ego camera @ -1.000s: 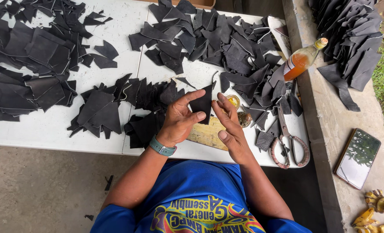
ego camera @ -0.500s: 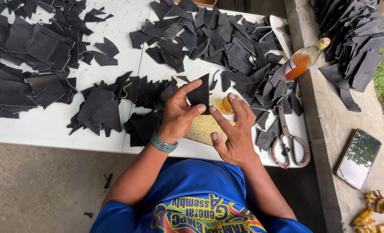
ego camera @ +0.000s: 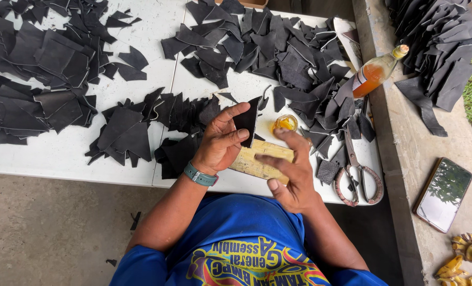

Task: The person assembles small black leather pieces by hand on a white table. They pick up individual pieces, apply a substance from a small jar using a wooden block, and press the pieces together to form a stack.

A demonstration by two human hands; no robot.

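Note:
My left hand (ego camera: 221, 142) holds a black leather piece (ego camera: 246, 121) upright between thumb and fingers, above a small wooden board (ego camera: 259, 161) at the table's near edge. My right hand (ego camera: 291, 172) hovers over the board's right end with fingers spread and nothing in it, its fingertips close to a small cup of yellow liquid (ego camera: 285, 123). A teal band sits on my left wrist.
Heaps of black cut leather pieces (ego camera: 278, 47) cover the white table (ego camera: 61, 153), with more draped on the concrete ledge (ego camera: 437, 53). A bottle of orange liquid (ego camera: 376, 71) leans at the right edge. Scissors (ego camera: 355, 175) lie near the corner. A phone (ego camera: 442, 193) and banana peels (ego camera: 461, 259) rest on the ledge.
My left hand has lifted the black piece off the board and tilted it upright. My right hand let go, drew back toward me and opened its fingers.

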